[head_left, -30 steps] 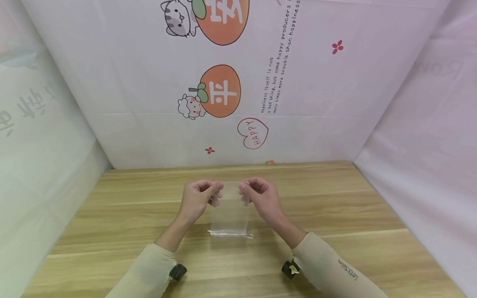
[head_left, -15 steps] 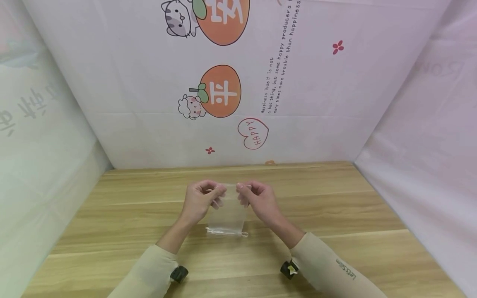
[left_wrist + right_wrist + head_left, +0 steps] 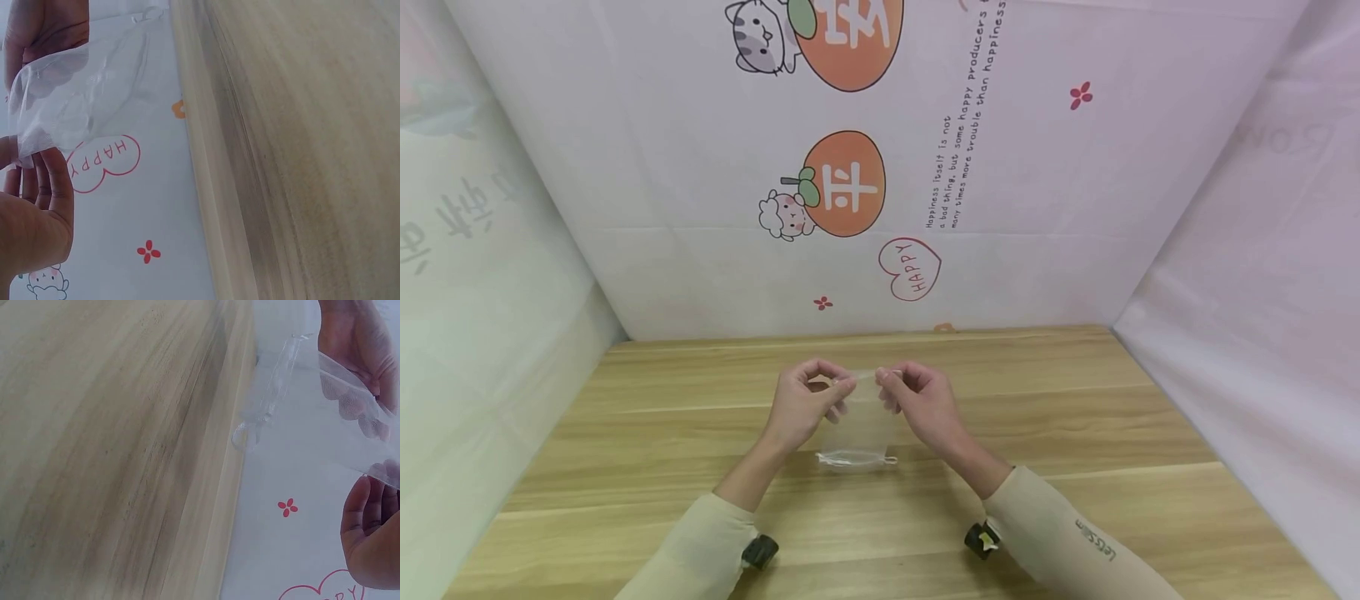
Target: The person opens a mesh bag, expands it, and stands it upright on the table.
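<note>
A sheer white mesh drawstring pouch (image 3: 854, 429) hangs between both hands above the table, its gathered drawstring end (image 3: 857, 459) downward. My left hand (image 3: 801, 404) pinches its upper left corner between thumb and fingers. At the upper right corner my right hand (image 3: 927, 406) pinches it in the same way. In the left wrist view the see-through pouch (image 3: 94, 94) stretches from the left hand (image 3: 37, 231), with the other hand's fingers showing through the mesh. A small cord loop (image 3: 240, 435) sticks out from the drawstring end in the right wrist view.
The wood-grain table (image 3: 662, 450) spreads beneath both arms. Behind it rises a white cloth (image 3: 715, 275) printed with cartoons and lettering; more white cloth hangs at left and right. Both forearms wear pale sleeves (image 3: 692, 542), with black wrist cameras (image 3: 760, 550) below.
Both hands have drawn slightly closer together at the pouch's top edge. Its drawstring end has swung a little to the left and away from the body.
</note>
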`<action>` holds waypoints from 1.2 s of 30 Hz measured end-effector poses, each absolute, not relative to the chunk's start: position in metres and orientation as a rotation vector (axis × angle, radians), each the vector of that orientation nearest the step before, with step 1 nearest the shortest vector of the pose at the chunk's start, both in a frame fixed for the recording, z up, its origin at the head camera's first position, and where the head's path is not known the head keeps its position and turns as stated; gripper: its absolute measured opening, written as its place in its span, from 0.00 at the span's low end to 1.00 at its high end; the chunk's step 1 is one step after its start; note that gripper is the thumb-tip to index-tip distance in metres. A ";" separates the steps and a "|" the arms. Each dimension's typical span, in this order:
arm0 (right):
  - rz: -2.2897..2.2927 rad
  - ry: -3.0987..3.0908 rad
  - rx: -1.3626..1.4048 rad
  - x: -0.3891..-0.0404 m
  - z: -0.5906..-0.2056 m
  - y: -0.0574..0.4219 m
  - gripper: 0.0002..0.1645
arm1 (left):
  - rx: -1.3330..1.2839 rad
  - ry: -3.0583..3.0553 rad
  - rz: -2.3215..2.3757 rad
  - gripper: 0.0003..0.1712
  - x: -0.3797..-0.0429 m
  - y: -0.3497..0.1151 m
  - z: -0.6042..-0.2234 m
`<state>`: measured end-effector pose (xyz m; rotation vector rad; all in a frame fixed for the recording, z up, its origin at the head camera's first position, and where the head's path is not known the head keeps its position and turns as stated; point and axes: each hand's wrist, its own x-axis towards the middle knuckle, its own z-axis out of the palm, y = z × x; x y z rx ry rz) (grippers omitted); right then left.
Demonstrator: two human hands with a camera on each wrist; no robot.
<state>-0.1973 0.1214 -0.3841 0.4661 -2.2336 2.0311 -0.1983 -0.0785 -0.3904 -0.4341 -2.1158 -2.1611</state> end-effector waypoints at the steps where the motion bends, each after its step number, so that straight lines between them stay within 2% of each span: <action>1: 2.023 -2.239 0.466 -0.197 -0.384 0.122 0.12 | -0.432 -2.122 -2.158 0.09 -0.198 -0.079 -0.390; 6: 1.985 -2.264 0.466 -0.199 -0.382 0.125 0.11 | -0.433 -2.150 -2.154 0.11 -0.199 -0.080 -0.390; 13: 1.910 -2.273 0.525 -0.202 -0.381 0.128 0.12 | -0.401 -2.238 -2.082 0.20 -0.201 -0.081 -0.385; 17: 1.888 -2.288 0.527 -0.202 -0.380 0.128 0.10 | -0.371 -2.323 -2.026 0.23 -0.202 -0.080 -0.381; 27: 1.814 -2.319 0.538 -0.202 -0.381 0.127 0.05 | -0.402 -2.540 -1.929 0.21 -0.204 -0.079 -0.374; 36: 1.802 -2.345 0.559 -0.197 -0.378 0.127 0.04 | -0.488 -2.588 -1.868 0.13 -0.206 -0.078 -0.374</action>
